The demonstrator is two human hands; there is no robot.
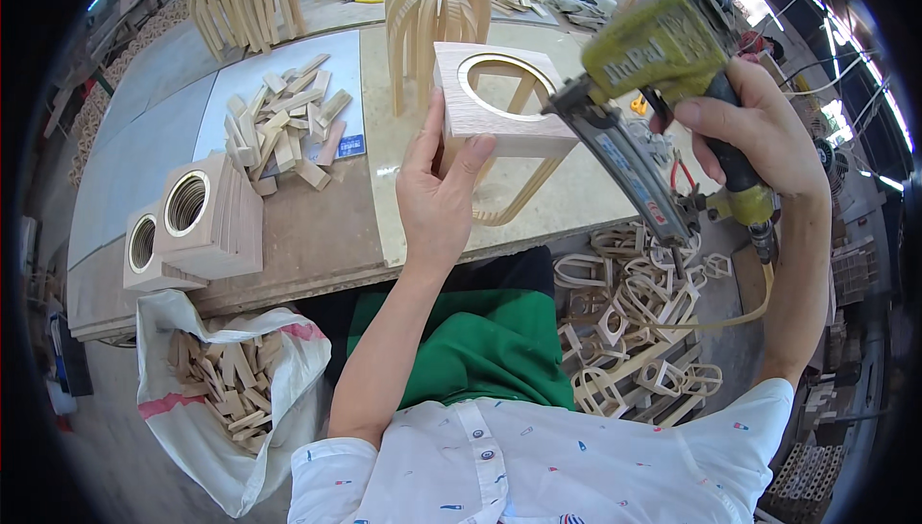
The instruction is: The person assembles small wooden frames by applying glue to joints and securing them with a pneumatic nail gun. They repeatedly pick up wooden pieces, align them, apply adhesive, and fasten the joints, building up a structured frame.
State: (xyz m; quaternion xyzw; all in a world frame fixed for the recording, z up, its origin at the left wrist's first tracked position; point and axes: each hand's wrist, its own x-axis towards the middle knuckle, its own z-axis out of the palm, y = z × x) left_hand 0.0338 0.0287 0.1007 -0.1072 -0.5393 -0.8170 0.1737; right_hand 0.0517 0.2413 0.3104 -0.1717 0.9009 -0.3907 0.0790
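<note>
At the workbench (317, 236): nailing a wooden frame (504, 106).
Left hand (437, 193), fingers wrapped around the frame's edge, steadies it upright on the bench; right hand (759, 135), fingers closed on the grip, presses the nail gun (653, 92) against its side.

Wood offcuts (284, 123) lie on workbench (317, 236), left of ringed block (499, 101)

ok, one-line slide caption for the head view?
Left hand steadies a wooden frame while right hand presses a nail gun against it.
</note>
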